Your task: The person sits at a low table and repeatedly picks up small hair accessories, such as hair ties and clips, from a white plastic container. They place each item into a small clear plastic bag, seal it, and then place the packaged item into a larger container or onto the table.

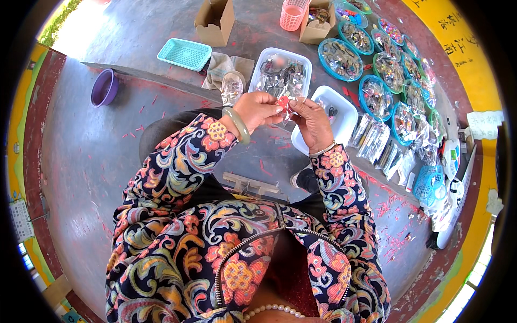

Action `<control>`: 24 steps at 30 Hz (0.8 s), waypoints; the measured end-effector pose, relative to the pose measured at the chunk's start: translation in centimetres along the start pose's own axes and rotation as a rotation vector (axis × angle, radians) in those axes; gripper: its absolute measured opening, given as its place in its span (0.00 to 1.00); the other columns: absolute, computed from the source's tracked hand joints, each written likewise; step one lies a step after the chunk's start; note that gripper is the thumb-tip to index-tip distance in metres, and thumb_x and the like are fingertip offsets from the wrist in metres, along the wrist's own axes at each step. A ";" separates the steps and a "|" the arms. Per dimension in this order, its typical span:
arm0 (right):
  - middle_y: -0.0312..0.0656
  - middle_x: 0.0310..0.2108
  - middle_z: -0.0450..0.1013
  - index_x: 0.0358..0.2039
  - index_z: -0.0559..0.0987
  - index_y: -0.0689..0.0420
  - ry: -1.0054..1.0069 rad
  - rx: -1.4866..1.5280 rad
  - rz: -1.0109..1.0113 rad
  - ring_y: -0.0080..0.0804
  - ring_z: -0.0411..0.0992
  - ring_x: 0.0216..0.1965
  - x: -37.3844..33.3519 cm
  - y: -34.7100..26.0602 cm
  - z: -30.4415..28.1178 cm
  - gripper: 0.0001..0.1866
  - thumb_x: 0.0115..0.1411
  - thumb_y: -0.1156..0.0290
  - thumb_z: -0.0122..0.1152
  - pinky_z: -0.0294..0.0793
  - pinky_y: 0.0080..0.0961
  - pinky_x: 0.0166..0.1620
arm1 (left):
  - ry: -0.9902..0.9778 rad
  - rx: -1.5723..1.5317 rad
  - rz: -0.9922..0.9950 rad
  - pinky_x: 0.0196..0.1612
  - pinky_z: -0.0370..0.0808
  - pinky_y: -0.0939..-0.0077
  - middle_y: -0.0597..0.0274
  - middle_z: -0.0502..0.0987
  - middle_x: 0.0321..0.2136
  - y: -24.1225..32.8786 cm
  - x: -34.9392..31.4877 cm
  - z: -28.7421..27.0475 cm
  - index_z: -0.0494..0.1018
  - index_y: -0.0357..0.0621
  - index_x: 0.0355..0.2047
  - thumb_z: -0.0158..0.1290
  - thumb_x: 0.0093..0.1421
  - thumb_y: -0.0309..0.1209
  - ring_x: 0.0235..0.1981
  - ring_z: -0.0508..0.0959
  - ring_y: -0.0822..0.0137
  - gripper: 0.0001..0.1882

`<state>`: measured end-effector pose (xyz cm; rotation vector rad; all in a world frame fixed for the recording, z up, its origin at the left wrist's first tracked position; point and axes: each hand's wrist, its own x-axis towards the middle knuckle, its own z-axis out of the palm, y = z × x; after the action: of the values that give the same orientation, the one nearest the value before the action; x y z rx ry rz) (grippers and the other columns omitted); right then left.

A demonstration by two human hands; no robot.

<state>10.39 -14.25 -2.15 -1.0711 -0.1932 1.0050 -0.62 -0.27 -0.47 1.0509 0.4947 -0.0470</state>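
My left hand (255, 113) and my right hand (313, 125) meet in front of me, both closed with fingertips pinched. Between them is a small red piece (283, 102) with clear plastic around it; its exact kind is too small to make out. Just beyond the hands stands a white tub (262, 54) full of small dark and silvery items in clear wrapping. A second white tub (348, 132), with a few small dark items in it, is beside and partly behind my right hand. A clear bag (232, 89) of small things lies just past my left wrist.
Several round blue and green baskets (319, 56) of packaged items crowd the right side. Near them lie clear packets (371, 139). Farther off are a turquoise tray (184, 54), cardboard boxes (214, 33) and a pink basket (293, 14). A purple basin (104, 89) sits left.
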 end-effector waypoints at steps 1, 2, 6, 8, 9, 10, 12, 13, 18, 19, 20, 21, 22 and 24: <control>0.32 0.25 0.73 0.29 0.77 0.57 0.002 0.009 -0.014 0.17 0.66 0.26 0.0 0.0 -0.1 0.06 0.50 0.71 0.61 0.63 0.14 0.31 | -0.004 -0.021 -0.006 0.38 0.75 0.81 0.59 0.72 0.32 0.3 -0.2 0.2 0.69 0.33 0.35 0.48 0.56 0.25 0.32 0.75 0.71 0.08; 0.32 0.25 0.73 0.29 0.77 0.58 0.007 0.009 -0.017 0.17 0.66 0.26 0.0 0.1 -0.2 0.06 0.50 0.71 0.61 0.63 0.14 0.31 | -0.008 -0.042 -0.012 0.38 0.75 0.81 0.59 0.72 0.33 0.5 -0.3 0.4 0.69 0.33 0.36 0.48 0.57 0.25 0.32 0.75 0.71 0.08; 0.32 0.25 0.73 0.29 0.77 0.58 0.037 -0.010 -0.022 0.17 0.67 0.26 0.1 0.2 -0.3 0.07 0.51 0.70 0.61 0.63 0.14 0.31 | -0.003 -0.045 -0.013 0.38 0.75 0.81 0.58 0.73 0.33 0.6 -0.3 0.4 0.69 0.33 0.34 0.48 0.57 0.26 0.32 0.75 0.70 0.08; 0.31 0.26 0.73 0.30 0.77 0.57 0.045 -0.005 -0.022 0.17 0.66 0.28 -0.1 -0.1 0.1 0.08 0.51 0.68 0.60 0.63 0.15 0.32 | 0.008 -0.034 -0.003 0.38 0.75 0.81 0.58 0.73 0.32 0.7 -0.4 0.5 0.69 0.33 0.33 0.48 0.57 0.26 0.33 0.76 0.70 0.07; 0.31 0.27 0.73 0.31 0.77 0.57 0.045 0.007 -0.023 0.17 0.66 0.28 -0.3 -0.5 0.5 0.08 0.51 0.67 0.60 0.64 0.16 0.33 | 0.006 -0.031 0.005 0.37 0.75 0.81 0.58 0.73 0.32 0.6 -0.3 0.4 0.69 0.33 0.33 0.48 0.57 0.26 0.33 0.76 0.69 0.07; 0.31 0.27 0.73 0.31 0.77 0.56 0.044 0.019 -0.024 0.17 0.66 0.29 -0.4 -0.7 0.8 0.09 0.52 0.66 0.60 0.64 0.17 0.33 | 0.003 -0.028 0.015 0.37 0.75 0.81 0.58 0.73 0.31 0.5 -0.3 0.4 0.69 0.34 0.32 0.48 0.57 0.26 0.33 0.76 0.69 0.07; 0.31 0.28 0.73 0.32 0.77 0.56 -0.006 0.041 -0.026 0.17 0.66 0.30 -0.3 -0.7 0.3 0.09 0.52 0.65 0.59 0.64 0.17 0.34 | 0.008 0.000 0.022 0.35 0.75 0.80 0.58 0.73 0.31 0.4 -0.3 0.4 0.69 0.34 0.32 0.48 0.57 0.26 0.33 0.76 0.68 0.06; 0.30 0.29 0.73 0.33 0.77 0.55 -0.028 0.052 -0.027 0.17 0.66 0.31 -0.3 -0.7 0.1 0.10 0.52 0.65 0.59 0.64 0.18 0.35 | 0.012 0.026 0.019 0.34 0.75 0.80 0.59 0.73 0.30 0.5 -0.3 0.5 0.69 0.35 0.32 0.48 0.57 0.27 0.33 0.77 0.68 0.06; 0.31 0.30 0.73 0.33 0.77 0.56 -0.037 0.043 -0.005 0.17 0.67 0.31 -0.4 -1.0 0.3 0.09 0.52 0.67 0.59 0.64 0.17 0.35 | 0.055 0.196 0.055 0.27 0.75 0.81 0.63 0.73 0.29 0.9 -0.5 1.0 0.69 0.37 0.32 0.49 0.57 0.29 0.32 0.77 0.72 0.08; 0.32 0.30 0.73 0.34 0.77 0.56 -0.039 0.037 0.006 0.18 0.67 0.31 -0.4 -1.0 0.4 0.09 0.52 0.68 0.59 0.64 0.17 0.35 | 0.062 0.232 0.074 0.26 0.74 0.81 0.63 0.73 0.29 0.8 -0.5 1.0 0.69 0.37 0.33 0.49 0.57 0.29 0.32 0.77 0.72 0.08; 0.32 0.30 0.73 0.34 0.76 0.56 -0.046 0.039 0.010 0.18 0.68 0.31 -0.4 -1.0 0.4 0.09 0.52 0.69 0.59 0.65 0.17 0.34 | 0.070 0.267 0.092 0.24 0.74 0.82 0.64 0.73 0.28 0.9 -0.5 1.1 0.69 0.37 0.34 0.49 0.57 0.30 0.32 0.76 0.73 0.09; 0.33 0.30 0.73 0.34 0.76 0.57 -0.053 0.042 0.013 0.18 0.68 0.31 -0.4 -0.9 0.4 0.08 0.52 0.70 0.59 0.65 0.17 0.34 | 0.078 0.330 0.097 0.24 0.73 0.82 0.64 0.73 0.29 0.9 -0.5 1.1 0.69 0.37 0.34 0.49 0.57 0.30 0.32 0.77 0.72 0.09; 0.33 0.30 0.73 0.34 0.76 0.57 -0.059 0.045 0.018 0.19 0.68 0.31 -0.3 -0.8 0.4 0.08 0.52 0.72 0.59 0.66 0.17 0.34 | 0.086 0.394 0.100 0.23 0.73 0.82 0.64 0.73 0.29 1.1 -0.6 1.3 0.69 0.37 0.35 0.49 0.57 0.31 0.32 0.77 0.72 0.09; 0.34 0.30 0.73 0.33 0.76 0.57 -0.050 0.074 0.004 0.20 0.69 0.30 -0.2 -0.6 0.4 0.08 0.51 0.74 0.59 0.67 0.17 0.33 | 0.098 0.412 0.098 0.22 0.72 0.82 0.64 0.73 0.29 1.2 -0.7 1.5 0.69 0.37 0.36 0.49 0.57 0.31 0.32 0.76 0.72 0.10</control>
<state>10.46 -14.20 -1.43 -0.9801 -0.1928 1.0358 -0.41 -1.02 1.40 1.4850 0.5340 -0.0101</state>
